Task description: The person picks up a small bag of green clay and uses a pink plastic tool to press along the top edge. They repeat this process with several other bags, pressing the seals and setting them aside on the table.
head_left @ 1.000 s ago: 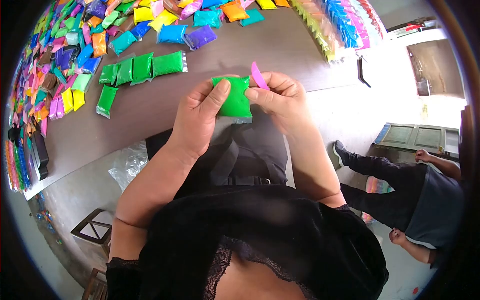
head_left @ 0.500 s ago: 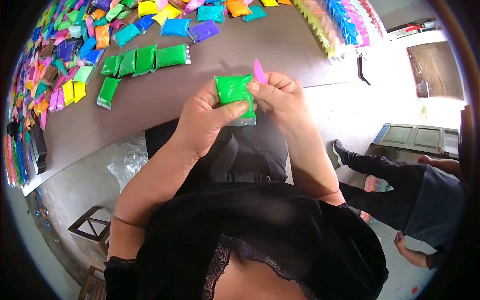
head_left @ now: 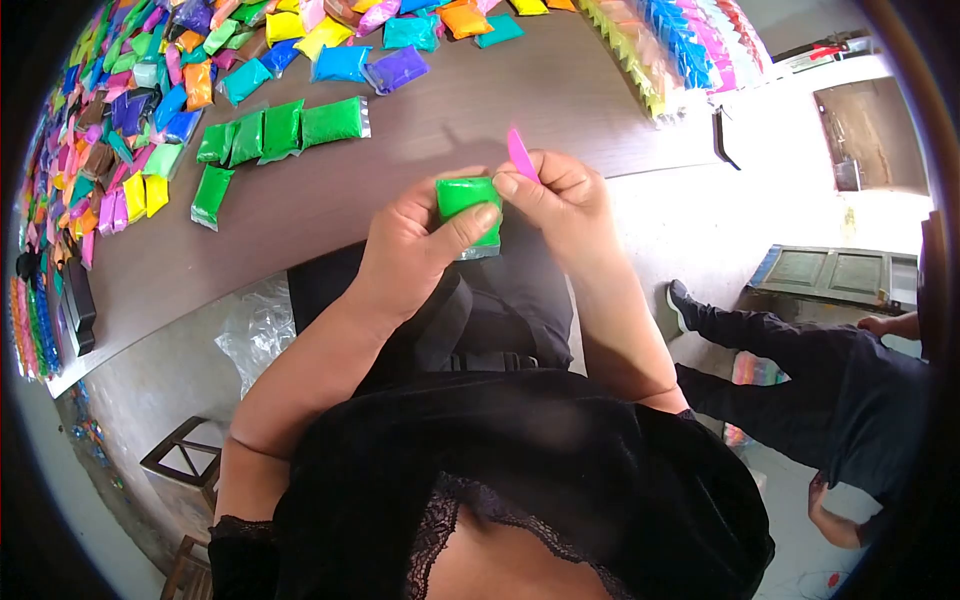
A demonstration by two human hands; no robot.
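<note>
My left hand [head_left: 420,225] grips a small clear packet of bright green clay [head_left: 465,196], its thumb pressed across the front. My right hand [head_left: 555,190] is closed at the packet's upper right corner, with a pink plastic knife [head_left: 521,157] pointing up out of its fingers. The right thumb tip sits right at the packet's edge. Both hands are held over my lap, just off the table's near edge. On the table beyond them lie several more green packets [head_left: 283,131] in a row, with one green packet [head_left: 211,196] set below the row.
A large heap of coloured packets [head_left: 130,110] covers the left of the brown table [head_left: 440,115]. Strips of coloured bags [head_left: 680,50] lie at the far right. A person in dark clothes [head_left: 800,380] stands to the right. A wooden stool [head_left: 185,455] is at lower left.
The green packet has tilted, so less of its face shows, and it has dropped slightly. The right thumb and pink knife sit slightly lower. The person at right has shifted.
</note>
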